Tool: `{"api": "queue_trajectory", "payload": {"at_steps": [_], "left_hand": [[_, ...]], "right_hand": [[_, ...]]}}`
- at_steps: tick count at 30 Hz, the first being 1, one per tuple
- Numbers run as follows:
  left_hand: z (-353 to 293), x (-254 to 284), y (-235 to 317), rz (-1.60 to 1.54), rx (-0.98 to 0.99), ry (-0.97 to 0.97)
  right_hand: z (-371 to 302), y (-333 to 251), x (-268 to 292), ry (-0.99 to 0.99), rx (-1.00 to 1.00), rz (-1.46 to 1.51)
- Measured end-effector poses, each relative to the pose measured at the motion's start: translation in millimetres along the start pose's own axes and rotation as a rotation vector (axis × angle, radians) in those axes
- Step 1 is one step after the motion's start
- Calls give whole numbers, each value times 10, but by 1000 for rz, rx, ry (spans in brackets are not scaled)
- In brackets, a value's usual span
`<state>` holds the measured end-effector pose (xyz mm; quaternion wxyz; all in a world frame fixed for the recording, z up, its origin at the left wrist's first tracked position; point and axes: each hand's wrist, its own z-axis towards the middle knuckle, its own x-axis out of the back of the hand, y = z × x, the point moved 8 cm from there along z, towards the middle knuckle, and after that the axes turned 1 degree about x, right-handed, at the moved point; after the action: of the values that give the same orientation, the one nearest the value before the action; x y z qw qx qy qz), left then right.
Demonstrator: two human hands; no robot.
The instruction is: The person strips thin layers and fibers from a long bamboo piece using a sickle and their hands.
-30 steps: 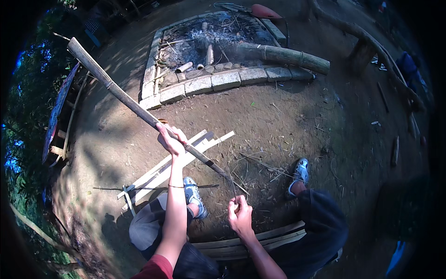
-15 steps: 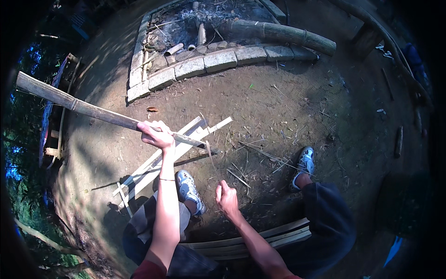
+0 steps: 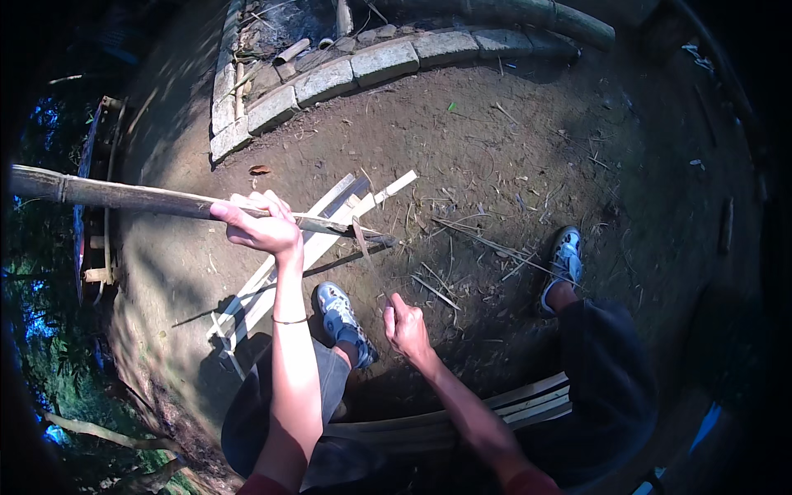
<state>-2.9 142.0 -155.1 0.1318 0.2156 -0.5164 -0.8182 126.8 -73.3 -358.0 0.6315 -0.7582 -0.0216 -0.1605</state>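
My left hand (image 3: 262, 227) is closed around a long bamboo pole (image 3: 132, 195) that runs out past the left side. The pole's narrow, split-looking end lies just right of that hand. My right hand (image 3: 407, 328) grips a knife (image 3: 365, 252), its handle mostly hidden by the fingers. The thin blade points up and away, its tip at the pole's end; whether it touches or has cut in, I cannot make out. Beneath the pole, pale split bamboo strips (image 3: 318, 239) lie crossed on the ground.
A fire pit edged with stone blocks (image 3: 384, 63) lies ahead, a thick bamboo trunk (image 3: 569, 23) over its far edge. Thin twigs (image 3: 487, 243) litter the dirt between my shoes (image 3: 338, 313). I sit on a slatted bamboo bench (image 3: 532, 402). Greenery borders the left.
The bamboo pole has swung closer to level, its left end lower in the picture. Both hands keep their grips, with the blade still by the pole's end. The whole view has shifted slightly.
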Motion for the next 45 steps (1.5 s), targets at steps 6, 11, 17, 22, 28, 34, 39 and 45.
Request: {"api": "queue_trajectory", "payload": {"at_steps": [6,11,17,22,28,34,39,45], "left_hand": [[-4,-130,-64,-61,51,12],[-51,-64,-23,10,29,9],[-56,-48,-14,14,33,18],[-11,-12,-34,-15,71,41],[-33,25,-41,-12,48,45],[-78,-44,-50,-9,61,26],[-60,-41,-23,-19,76,-21],[-50,-49,-2,29,64,4]], "right_hand": [[14,1021,-134,0,-227,-169],[34,1149,-73,153,-548,481],[117,270,37,101,-233,74],[-105,725,-165,81,-164,-277],[-72,934,-87,279,-243,86],[1,477,24,165,-283,8],[-22,561,-69,147,-321,80],[-172,1103,-99,215,-681,813]]}}
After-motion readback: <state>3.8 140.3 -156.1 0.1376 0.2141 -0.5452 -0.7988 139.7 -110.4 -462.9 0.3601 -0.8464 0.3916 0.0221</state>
